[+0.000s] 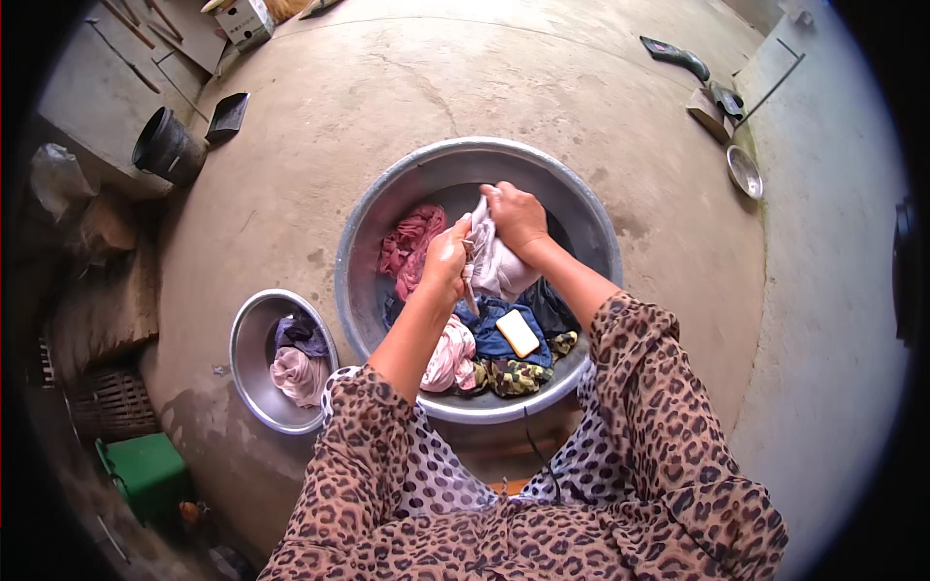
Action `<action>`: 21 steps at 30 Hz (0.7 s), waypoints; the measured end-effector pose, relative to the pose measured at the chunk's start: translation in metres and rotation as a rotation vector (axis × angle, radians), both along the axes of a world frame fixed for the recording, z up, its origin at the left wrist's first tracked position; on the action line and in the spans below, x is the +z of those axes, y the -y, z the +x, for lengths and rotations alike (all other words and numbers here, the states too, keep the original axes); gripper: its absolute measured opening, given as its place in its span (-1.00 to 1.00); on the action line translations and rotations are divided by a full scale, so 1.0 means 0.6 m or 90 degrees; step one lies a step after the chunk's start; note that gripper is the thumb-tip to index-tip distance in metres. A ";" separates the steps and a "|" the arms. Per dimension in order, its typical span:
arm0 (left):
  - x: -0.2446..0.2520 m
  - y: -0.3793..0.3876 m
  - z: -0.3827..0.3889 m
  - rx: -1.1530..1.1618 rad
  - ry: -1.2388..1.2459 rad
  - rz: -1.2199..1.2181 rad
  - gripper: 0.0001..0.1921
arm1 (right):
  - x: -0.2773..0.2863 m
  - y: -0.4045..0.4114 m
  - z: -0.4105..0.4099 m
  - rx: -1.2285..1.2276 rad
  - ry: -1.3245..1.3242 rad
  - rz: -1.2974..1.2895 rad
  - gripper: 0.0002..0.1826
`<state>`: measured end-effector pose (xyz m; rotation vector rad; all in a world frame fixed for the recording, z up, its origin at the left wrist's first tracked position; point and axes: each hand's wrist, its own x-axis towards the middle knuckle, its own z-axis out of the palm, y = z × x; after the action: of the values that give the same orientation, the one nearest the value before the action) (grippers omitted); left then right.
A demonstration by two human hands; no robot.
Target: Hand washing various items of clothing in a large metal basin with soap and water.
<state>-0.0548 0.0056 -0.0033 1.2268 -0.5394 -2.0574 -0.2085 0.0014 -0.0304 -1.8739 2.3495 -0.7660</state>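
Note:
Both of my hands grip a bunched pale pink-white garment (500,265) above a large round metal basin (367,196). My left hand (445,258) has a patch of white suds and is closed around one side of the cloth. Farther up the cloth, my right hand (516,218) is clenched on it. Below them in the basin lie a red garment (414,247), blue denim (498,338), a pink patterned cloth (450,356), a camouflage cloth (516,379) and dark fabric (548,305). A white and yellow bar (518,332), seemingly soap, rests on the denim.
A smaller metal basin (247,363) with bundled cloths (299,374) stands left. Along the left are a black bucket (171,149), a dustpan (227,116) and a green plastic container (145,472). A metal bowl (745,173) and a rubber boot (676,57) lie by the right wall.

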 end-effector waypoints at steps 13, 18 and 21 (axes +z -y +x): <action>-0.309 0.191 0.049 0.026 0.382 0.017 -0.31 | -0.322 0.133 -0.190 -0.052 0.235 0.260 -0.22; -0.381 0.184 0.009 -0.204 0.688 -0.528 -0.25 | -0.416 0.095 -0.048 0.045 0.151 0.183 -0.21; -0.379 0.166 -0.005 -0.496 0.786 -0.489 -0.30 | -0.434 0.061 -0.052 0.436 -0.043 0.224 -0.36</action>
<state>-0.0579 -0.0940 -0.2307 1.7777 -2.3797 -1.0129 -0.2399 -0.0354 -0.2906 -2.3100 1.5343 -0.2040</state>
